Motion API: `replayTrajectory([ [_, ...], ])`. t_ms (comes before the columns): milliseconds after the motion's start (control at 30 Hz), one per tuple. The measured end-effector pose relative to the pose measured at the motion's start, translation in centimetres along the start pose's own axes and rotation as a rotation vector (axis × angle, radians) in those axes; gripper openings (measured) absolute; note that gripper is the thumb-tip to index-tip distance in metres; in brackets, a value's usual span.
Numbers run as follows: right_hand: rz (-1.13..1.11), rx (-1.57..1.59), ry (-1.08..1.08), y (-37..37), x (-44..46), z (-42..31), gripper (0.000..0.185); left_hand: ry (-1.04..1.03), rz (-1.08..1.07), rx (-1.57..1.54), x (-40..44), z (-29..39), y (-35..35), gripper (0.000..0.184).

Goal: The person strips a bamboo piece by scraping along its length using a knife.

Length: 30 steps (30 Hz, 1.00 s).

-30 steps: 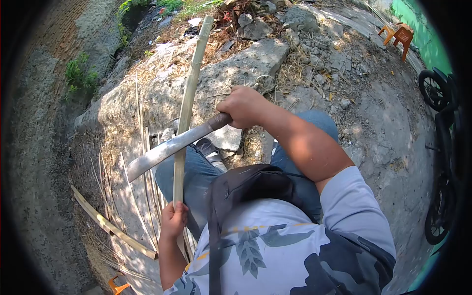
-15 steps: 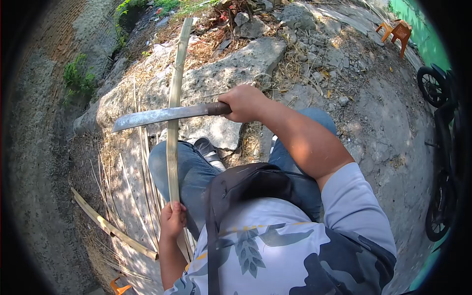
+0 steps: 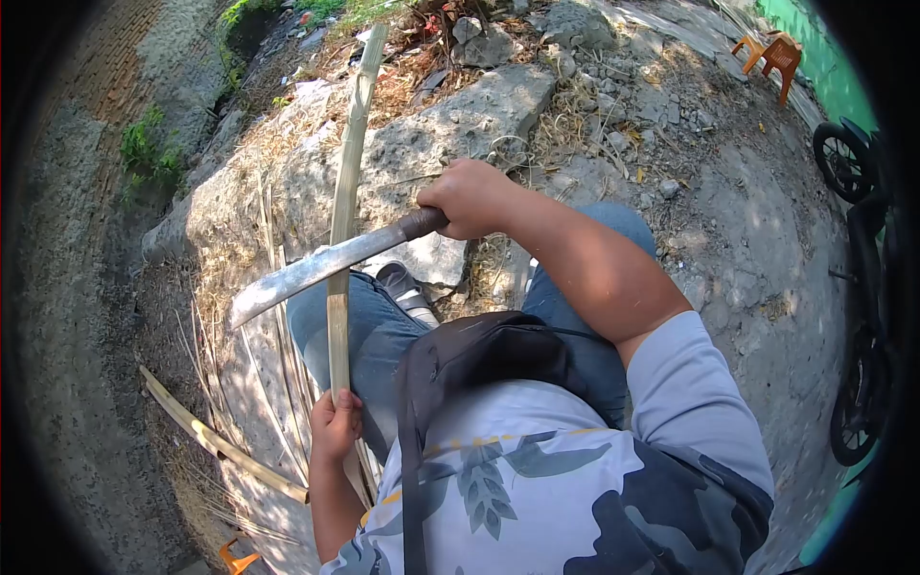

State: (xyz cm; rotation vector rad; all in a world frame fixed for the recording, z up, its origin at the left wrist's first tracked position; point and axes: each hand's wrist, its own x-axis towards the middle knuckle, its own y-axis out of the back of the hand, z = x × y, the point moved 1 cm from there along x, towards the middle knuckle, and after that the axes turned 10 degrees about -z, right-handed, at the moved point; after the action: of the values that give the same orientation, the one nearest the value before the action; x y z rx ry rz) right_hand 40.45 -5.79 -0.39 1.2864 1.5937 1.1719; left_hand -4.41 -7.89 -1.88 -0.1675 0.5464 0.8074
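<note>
My right hand (image 3: pixel 469 198) is wrapped round the dark handle of a machete (image 3: pixel 321 268). The broad grey blade points left and tilts down, crossing over a long bamboo strip (image 3: pixel 346 182). Near its lower end, my left hand (image 3: pixel 335 424) grips that strip, thumb on top. The strip runs upward past my knee and over the concrete slab, slightly leaning right at its far end. Below the blade a paler patch shows on its surface. The blade covers a short stretch of the strip, so I cannot tell how deep the edge sits.
Thin split strips (image 3: pixel 273 383) lie on the ground left of my leg, beside a thicker bamboo piece (image 3: pixel 220 446). A broken concrete slab (image 3: pixel 460 125) is in front. An orange chair (image 3: pixel 783 59) and a motorcycle (image 3: pixel 862 249) stand at right. A black bag (image 3: pixel 489 359) rests on my lap.
The machete blade has swung from nearly level to tilted, its tip lower and nearer me along the strip. A pale patch now shows below the blade. My left hand has stayed in place.
</note>
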Motion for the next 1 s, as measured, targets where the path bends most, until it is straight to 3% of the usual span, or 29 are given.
replayTrajectory([
  [1000, 0.023, 0.066, -0.026, -0.5, 0.0, 0.2, 0.016, 0.001, -0.014, 0.019, 0.2, 0.2, 0.4, 0.039],
])
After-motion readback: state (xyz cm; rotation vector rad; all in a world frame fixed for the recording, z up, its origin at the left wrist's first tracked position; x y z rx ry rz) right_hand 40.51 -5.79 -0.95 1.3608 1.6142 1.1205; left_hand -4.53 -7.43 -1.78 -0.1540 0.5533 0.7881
